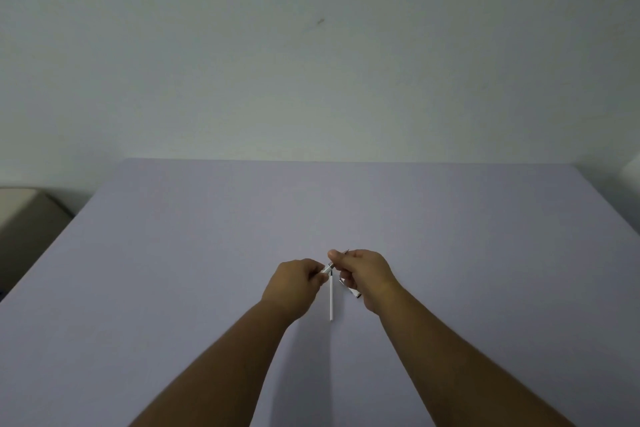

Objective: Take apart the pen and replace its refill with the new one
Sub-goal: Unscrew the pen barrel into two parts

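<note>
Both hands are pinched shut over the middle of the table [207,253], meeting nearly fingertip to fingertip. The left hand [298,282] closes its fingers on a white pen [325,268] whose dark end pokes out toward the other hand. The right hand [363,274] nips something thin at the pen's tip end; a fine dark point shows past its thumb, but it is too small to tell whether that is the tip section or the old refill itself. Something else, white with a dark end [355,293], peeks out under the right palm; I cannot say if it is held or lying on the table.

Between the wrists a slim white refill [331,300] lies flat, pointing away from the person, touched by neither hand. That looks like the new one, waiting.

My guess is the pen is mid-disassembly, the front end being worked loose. To do it well, the left hand should hold the barrel firm and let the right twist or draw straight along the pen's axis, not bend it. Small parts could drop, so working low over the table is sensible, and clear of the spare refill so it doesn't roll.
</note>
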